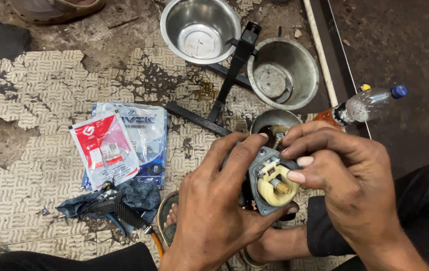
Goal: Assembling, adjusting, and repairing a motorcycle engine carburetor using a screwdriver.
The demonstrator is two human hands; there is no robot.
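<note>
Low and centre-right of the head view, a grey metal carburettor body (pixel 267 183) with a cream plastic float (pixel 275 188) sits clamped between both hands, held above the person's sandalled feet (pixel 270 246) and the floor. Left hand (pixel 214 200) wraps it from the left side, fingers curled over the top edge, thumb pressed under the lower rim. Right hand (pixel 345 173) comes in from the right, palm down, thumb and fingertips pinching at the float and the brass pin beside it; hands nearly touching each other across the part. Count: three metal bowls, a shiny one (pixel 200 29) at top, a dull larger one (pixel 284 74) right of it, a small one (pixel 275 123) just behind the hands holding dark liquid. One black metal bracket (pixel 232 75) lies across the gap between the bowls. Two plastic packets, red-and-white (pixel 105 148) overlapping a blue-and-clear one (pixel 146 130), left of the hands. One blue rag (pixel 134 195) with a black-handled tool (pixel 119 213) on it, just below the packets. One clear plastic bottle with blue cap (pixel 370 103) lying on its side at right, near a pale pipe (pixel 320 55) running up the frame. Floor is a cracked patterned mat (pixel 38 90), oil-stained; open mat at far left, crowded behind the hands, dark bare floor (pixel 405 40) at right edge.
</note>
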